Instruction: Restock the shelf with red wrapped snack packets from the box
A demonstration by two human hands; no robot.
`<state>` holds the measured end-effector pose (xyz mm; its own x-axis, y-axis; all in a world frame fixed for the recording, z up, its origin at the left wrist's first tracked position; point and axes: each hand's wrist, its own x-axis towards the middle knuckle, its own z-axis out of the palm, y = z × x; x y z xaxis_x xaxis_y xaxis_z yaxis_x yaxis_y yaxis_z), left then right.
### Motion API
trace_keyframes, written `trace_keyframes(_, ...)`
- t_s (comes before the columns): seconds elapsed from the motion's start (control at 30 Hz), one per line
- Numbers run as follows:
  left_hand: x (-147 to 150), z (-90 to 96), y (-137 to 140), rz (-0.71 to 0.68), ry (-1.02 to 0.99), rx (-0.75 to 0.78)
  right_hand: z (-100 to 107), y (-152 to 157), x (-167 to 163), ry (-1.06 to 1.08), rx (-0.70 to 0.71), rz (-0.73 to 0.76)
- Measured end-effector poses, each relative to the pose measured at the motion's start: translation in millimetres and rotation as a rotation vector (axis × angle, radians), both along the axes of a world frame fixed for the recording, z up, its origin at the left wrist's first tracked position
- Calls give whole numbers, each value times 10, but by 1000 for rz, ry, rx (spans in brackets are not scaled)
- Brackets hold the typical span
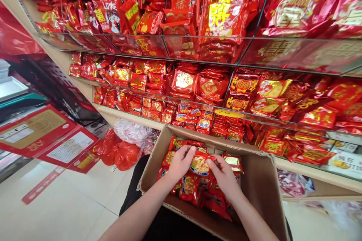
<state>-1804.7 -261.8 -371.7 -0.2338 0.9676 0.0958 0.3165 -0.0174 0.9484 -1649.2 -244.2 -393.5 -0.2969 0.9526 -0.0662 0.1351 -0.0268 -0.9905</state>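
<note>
An open cardboard box (261, 192) rests on my lap, with red-and-gold snack packets (189, 188) lying loose in it. Both of my hands reach inside over these. Between them is one red snack packet (199, 165) with a gold front. My left hand (181, 163) is closed at its left end, thumb on top. My right hand (224, 177) pinches its right edge between thumb and fingers. Some fingertips of each hand are hidden behind the packet. Another gold-fronted packet (233, 162) lies beyond my right hand, against the box's far side.
Shelves ahead hold many red packets (183, 81) behind clear front strips (181, 41); a yellow price tag (229, 113) hangs near the box. Red plastic bags (124, 154) and red cartons (65, 147) lie left on the tiled floor (73, 203). Clear bags (294, 182) sit under the shelf, right.
</note>
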Motion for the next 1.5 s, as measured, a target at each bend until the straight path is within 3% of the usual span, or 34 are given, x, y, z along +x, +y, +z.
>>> trace_keyframes(0.1,232,-24,-6,62,-112,6,99,-131,-82,99,-10,-214)
trace_keyframes(0.27,333,-5,-61,165,-165,67,74,-140,-126,-240,103,-459)
trace_keyframes(0.4,302,3,-95,163,-127,70,54,-144,-108,-337,150,-447)
trace_keyframes(0.63,311,-20,-75,104,-395,-39,38,-236,-137,135,-12,-418)
trace_keyframes(0.73,284,26,-74,67,-387,-52,83,-277,-26,92,103,-364)
trace_keyframes(0.83,271,65,-102,46,-280,-19,188,-337,155,-59,216,-115)
trace_keyframes(0.9,294,69,-135,32,-206,-3,270,-390,258,-130,188,41)
trace_keyframes(1.0,315,97,-176,-27,-112,18,397,-453,367,-125,116,120)
trace_keyframes(1.1,158,230,-157,-56,65,63,556,-391,543,-117,121,-58)
trace_keyframes(1.2,-237,396,-48,114,356,166,726,-114,897,-179,187,-467)
trace_keyframes(1.23,-394,425,5,178,485,211,766,17,1038,-191,155,-539)
trace_keyframes(1.37,-874,294,213,270,845,140,738,584,1484,-35,-145,-512)
trace_keyframes(1.43,-956,124,266,239,874,30,627,843,1557,-87,-189,-435)
trace_keyframes(1.5,-951,-33,270,203,905,-57,496,1077,1544,-280,-157,-370)
